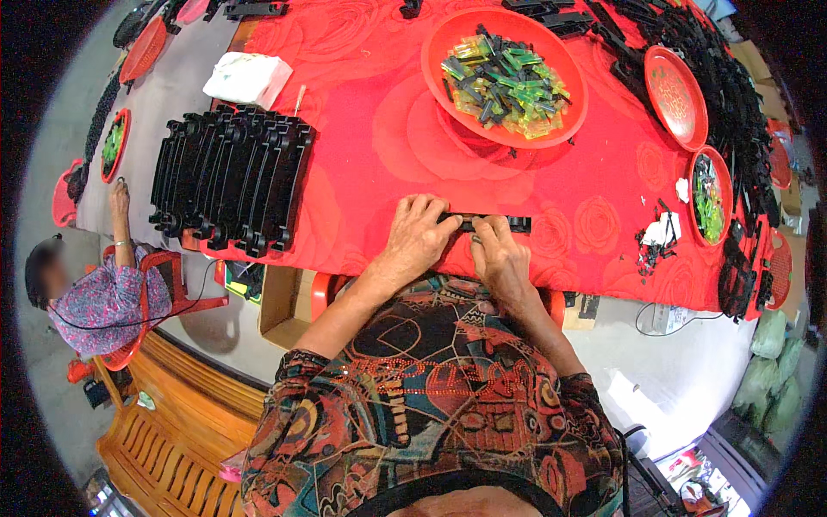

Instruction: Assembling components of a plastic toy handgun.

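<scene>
A long black plastic part (520, 224) lies flat on the red patterned tablecloth near the table's front edge. My left hand (417, 233) is closed on its left end, thumb reaching along the top. Over the middle of the part, my right hand (501, 253) has its fingers bent down and pressed together on it. Whether a small piece sits under those fingertips is hidden. Ahead stands a big red bowl (431, 76) holding many small green, yellow and black plastic pieces. To the left is a stack of similar long black parts (233, 177).
A white packet (247, 79) stands behind the stack. At the right are a red tray (676, 96), a red basket (730, 185) of small pieces, black scraps (652, 250) and heaped black parts (732, 86). Another person (116, 302) sits at the left, one hand on the table.
</scene>
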{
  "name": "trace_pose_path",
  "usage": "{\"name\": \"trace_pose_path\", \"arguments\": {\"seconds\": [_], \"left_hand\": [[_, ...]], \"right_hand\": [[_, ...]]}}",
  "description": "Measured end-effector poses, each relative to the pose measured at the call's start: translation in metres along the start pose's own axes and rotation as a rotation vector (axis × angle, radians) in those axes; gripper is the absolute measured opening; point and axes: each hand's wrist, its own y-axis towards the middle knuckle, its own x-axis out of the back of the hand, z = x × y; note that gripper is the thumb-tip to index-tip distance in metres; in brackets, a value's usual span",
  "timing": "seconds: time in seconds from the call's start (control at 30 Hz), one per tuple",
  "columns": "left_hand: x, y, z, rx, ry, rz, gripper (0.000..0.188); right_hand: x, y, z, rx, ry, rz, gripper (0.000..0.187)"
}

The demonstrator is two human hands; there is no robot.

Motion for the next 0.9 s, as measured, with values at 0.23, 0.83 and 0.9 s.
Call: {"name": "trace_pose_path", "arguments": {"seconds": [0.23,0.83,0.9], "left_hand": [[-0.002,-0.002,0.002,-0.061,0.023,-0.03,0.018],[-0.001,0.001,0.003,-0.04,0.005,-0.002,0.016],[-0.001,0.001,0.004,-0.037,-0.003,0.014,0.014]], "right_hand": [[0.039,0.016,-0.003,0.009,0.495,-0.353,0.023],[-0.015,0.05,-0.003,-0.144,1.495,-0.383,0.032],[-0.014,0.051,-0.003,-0.165,1.487,-0.379,0.032]]}}
